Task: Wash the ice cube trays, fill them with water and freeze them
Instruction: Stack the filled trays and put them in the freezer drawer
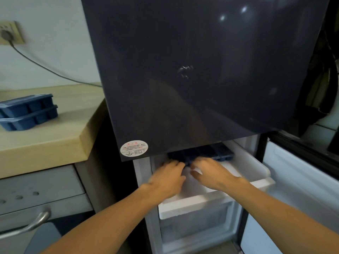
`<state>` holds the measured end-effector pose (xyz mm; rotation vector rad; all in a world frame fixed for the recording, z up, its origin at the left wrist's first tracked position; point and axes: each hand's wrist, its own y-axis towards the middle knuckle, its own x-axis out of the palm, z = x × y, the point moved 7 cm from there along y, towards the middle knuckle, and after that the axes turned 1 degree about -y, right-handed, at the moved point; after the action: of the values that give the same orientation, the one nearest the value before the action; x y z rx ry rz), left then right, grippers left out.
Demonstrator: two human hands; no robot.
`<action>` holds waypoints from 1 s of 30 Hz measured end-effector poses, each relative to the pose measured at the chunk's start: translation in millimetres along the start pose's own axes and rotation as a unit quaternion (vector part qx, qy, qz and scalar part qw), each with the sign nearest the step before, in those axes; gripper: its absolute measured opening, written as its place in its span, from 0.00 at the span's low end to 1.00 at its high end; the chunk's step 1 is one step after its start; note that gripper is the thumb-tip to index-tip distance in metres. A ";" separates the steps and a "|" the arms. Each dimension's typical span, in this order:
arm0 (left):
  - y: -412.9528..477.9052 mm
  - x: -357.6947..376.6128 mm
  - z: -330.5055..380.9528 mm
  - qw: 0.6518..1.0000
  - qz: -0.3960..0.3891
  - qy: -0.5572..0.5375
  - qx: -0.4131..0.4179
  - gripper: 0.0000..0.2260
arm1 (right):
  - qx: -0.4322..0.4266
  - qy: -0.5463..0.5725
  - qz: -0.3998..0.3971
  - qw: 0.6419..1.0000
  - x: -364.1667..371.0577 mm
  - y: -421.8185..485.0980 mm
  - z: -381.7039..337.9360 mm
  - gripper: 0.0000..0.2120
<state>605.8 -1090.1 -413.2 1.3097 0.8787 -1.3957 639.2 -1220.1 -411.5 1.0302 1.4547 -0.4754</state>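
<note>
One fridge door (201,70): dark, glossy and closed, it fills the top of the view, right over the action.
Freezer door (293,182): swung open at the right, white lining showing.
Counter (55,142): pale wood, just left of the fridge, with a grey cabinet and its metal handle (29,226) below.
Freezer drawer (256,173): white and pulled out from under the dark door, both forearms reaching in over its front lip.
Stacked trays (27,111): two blue ones, one on the other, on the counter well apart from the freezer.
Dark blue tray (203,153): lying in the drawer at the back, half tucked under the door's lower edge.
Left hand (167,180): palm down, fingers stretched almost straight, tips touching the tray's near edge.
Right hand (212,175): just beside it, fingers bent over that same edge and thumb spread apart. Is it pinching? Too blurred, I cannot tell.
Sticker (134,148): round, on the door's lower left corner.
</note>
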 end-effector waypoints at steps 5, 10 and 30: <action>-71.4 -47.5 -12.4 0.994 0.105 -0.011 0.034 0.13 | -0.054 -0.015 0.081 0.995 -41.4 -31.1 -65.1 0.19; -147.6 -115.7 -53.7 0.967 0.249 -0.043 0.028 0.09 | -0.161 0.065 0.196 0.965 -110.3 -52.0 -158.8 0.23; -333.5 -290.0 -246.4 0.854 0.499 -0.015 -0.146 0.11 | -0.106 -0.068 0.121 0.985 -141.7 203.4 -461.3 0.29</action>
<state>328.5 -721.3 -205.6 1.2075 0.2499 -0.4291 519.8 -791.5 -135.3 0.9687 1.2116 -0.2070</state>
